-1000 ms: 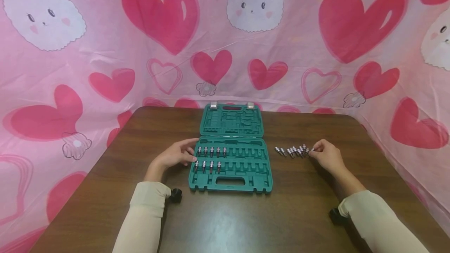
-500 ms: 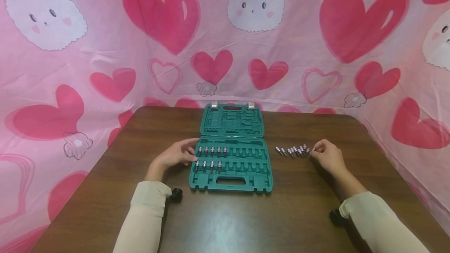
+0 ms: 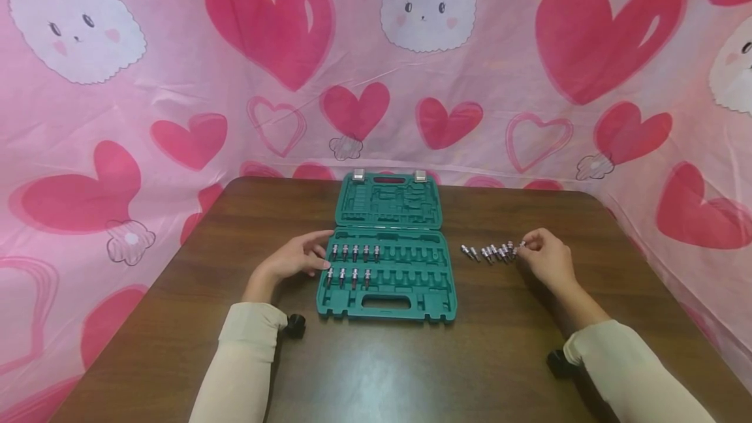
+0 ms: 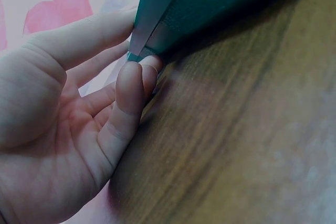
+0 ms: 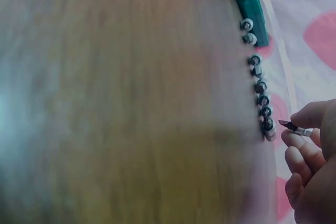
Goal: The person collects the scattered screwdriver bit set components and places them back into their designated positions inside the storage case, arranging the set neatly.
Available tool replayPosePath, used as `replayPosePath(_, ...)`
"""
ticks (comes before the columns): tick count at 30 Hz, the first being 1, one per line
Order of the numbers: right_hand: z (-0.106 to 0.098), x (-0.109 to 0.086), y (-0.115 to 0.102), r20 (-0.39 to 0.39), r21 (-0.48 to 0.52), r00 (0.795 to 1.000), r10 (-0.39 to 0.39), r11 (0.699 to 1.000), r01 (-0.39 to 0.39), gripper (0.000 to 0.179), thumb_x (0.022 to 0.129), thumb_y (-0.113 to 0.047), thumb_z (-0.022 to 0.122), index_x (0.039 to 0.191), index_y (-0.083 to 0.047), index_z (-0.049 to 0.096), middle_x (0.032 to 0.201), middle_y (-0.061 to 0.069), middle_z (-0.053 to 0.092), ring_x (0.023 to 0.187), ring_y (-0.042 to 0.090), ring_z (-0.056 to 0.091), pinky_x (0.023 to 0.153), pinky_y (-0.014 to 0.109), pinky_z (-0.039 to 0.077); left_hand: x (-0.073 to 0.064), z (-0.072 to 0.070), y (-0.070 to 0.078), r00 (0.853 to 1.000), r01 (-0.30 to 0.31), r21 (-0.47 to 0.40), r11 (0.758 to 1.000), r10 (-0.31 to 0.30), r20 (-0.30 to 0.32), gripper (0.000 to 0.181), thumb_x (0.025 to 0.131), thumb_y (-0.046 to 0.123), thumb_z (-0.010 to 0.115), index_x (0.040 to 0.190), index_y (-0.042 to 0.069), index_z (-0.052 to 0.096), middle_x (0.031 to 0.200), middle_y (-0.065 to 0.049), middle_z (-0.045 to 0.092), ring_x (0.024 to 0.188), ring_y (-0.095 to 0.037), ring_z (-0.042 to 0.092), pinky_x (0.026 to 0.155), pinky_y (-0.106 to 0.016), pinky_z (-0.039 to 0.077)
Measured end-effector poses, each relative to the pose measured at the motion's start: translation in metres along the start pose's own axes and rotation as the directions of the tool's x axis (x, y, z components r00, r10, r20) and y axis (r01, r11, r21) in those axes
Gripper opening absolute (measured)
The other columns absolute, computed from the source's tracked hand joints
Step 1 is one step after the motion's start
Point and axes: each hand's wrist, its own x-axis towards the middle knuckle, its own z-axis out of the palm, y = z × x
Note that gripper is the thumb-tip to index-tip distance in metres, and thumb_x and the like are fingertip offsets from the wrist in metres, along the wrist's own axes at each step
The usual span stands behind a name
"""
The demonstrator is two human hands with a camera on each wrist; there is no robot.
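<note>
My left hand [image 3: 294, 255] touches the left side of an open green tool case [image 3: 384, 312]. In the left wrist view its thumb [image 4: 100, 32] lies straight against the case wall, with other fingers bent loosely beside it. Between thumb and fingertips, my right hand [image 3: 549, 260] pinches a bit socket [image 5: 296, 128], its dark tip pointing out toward the others. More bit sockets [image 3: 493, 252] lie in an uneven row on the table, just left of that hand. Several bit sockets [image 3: 355, 253] sit upright in the left slots of the case's two rows; the right slots are bare.
Behind the case's base its lid [image 3: 388, 201] lies folded back, with two metal latches on the far edge. Everything rests on a brown wooden table [image 3: 470, 358]. A pink curtain [image 3: 499, 70] with hearts and rabbits surrounds it at the back and sides.
The pinched bit socket has risen slightly with my right hand and shows more clearly beside the row. My left hand stays at the case.
</note>
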Motion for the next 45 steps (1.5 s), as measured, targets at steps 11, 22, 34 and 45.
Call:
replayPosePath(11, 0.004, 0.001, -0.014, 0.013, 0.007, 1.0, -0.011, 1.0, 0.011, 0.016, 0.084, -0.011, 0.072, 0.096, -0.002, 0.068, 0.081, 0.01, 0.071, 0.07, 0.02, 0.06, 0.064, 0.035, 0.041, 0.0, -0.001, 0.0, 1.0, -0.017, 0.0, 1.0, 0.017, 0.017, 0.072, 0.086, 0.014, 0.074, 0.149, 0.014, 0.039, 0.101, -0.015, 0.062, 0.084, -0.028, 0.063, 0.07, -0.037, 0.055)
replayPosePath(22, 0.013, 0.0, -0.033, 0.023, 0.057, 0.999, -0.043, 0.998, 0.042, 0.017, 0.083, -0.008, 0.074, 0.098, -0.001, 0.071, 0.081, 0.01, 0.072, 0.067, 0.015, 0.061, 0.059, 0.03, 0.043, 0.001, -0.001, 0.002, 1.0, -0.007, -0.001, 1.0, 0.007, 0.007, 0.071, 0.086, 0.013, 0.074, 0.149, 0.016, 0.04, 0.101, -0.015, 0.062, 0.087, -0.027, 0.061, 0.07, -0.037, 0.055)
replayPosePath(34, 0.028, -0.004, -0.052, 0.063, 0.112, 0.997, -0.038, 0.993, 0.031, 0.017, 0.084, -0.009, 0.075, 0.099, -0.002, 0.071, 0.082, 0.009, 0.072, 0.073, 0.021, 0.065, 0.059, 0.03, 0.045, -0.002, 0.001, 0.005, 1.0, -0.007, -0.002, 1.0, 0.007, 0.02, 0.072, 0.088, 0.007, 0.071, 0.15, 0.009, 0.036, 0.101, -0.017, 0.061, 0.085, -0.026, 0.059, 0.07, -0.039, 0.055)
replayPosePath(45, 0.038, -0.001, -0.068, 0.152, 0.189, 0.988, 0.025, 0.98, -0.054, 0.023, 0.089, -0.014, 0.071, 0.108, -0.002, 0.068, 0.089, 0.011, 0.07, 0.079, 0.027, 0.063, 0.065, 0.033, 0.051, -0.017, 0.002, 0.03, 0.999, -0.023, -0.015, 1.0, 0.023, 0.029, 0.069, 0.088, 0.004, 0.069, 0.149, 0.003, 0.036, 0.099, -0.019, 0.061, 0.085, -0.026, 0.059, 0.07, -0.039, 0.055)
